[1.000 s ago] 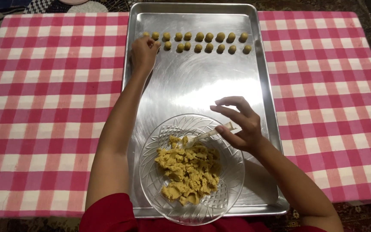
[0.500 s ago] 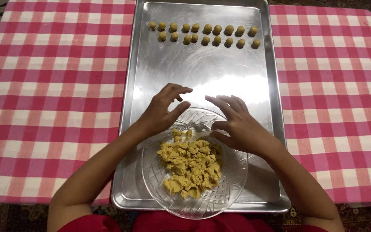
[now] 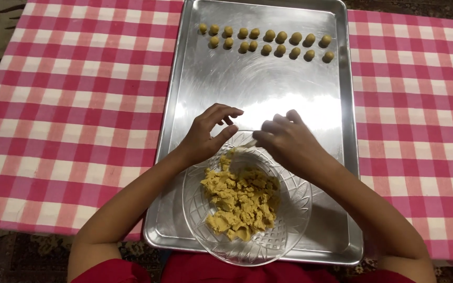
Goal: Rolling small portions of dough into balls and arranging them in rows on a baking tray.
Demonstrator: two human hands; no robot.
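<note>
bowl [image 3: 289,230]: held crumbly dough [image 3: 242,202] | tray [image 3: 268,94]: bore dough balls [image 3: 268,42] in two rows | left hand [image 3: 205,133]: fingers loosely curled at bowl rim | right hand [image 3: 287,141]: finger state unclear

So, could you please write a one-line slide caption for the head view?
Both hands, left and right, meet over a glass bowl of dough on a metal tray holding two rows of dough balls.

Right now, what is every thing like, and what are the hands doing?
Left hand: fingers curled, over the bowl's far rim.
Right hand: over the bowl's far rim.
Glass bowl: upright, partly filled.
Dough: crumbly, heaped in the bowl.
Dough balls: two rows.
Metal tray: flat, mostly bare.
</note>
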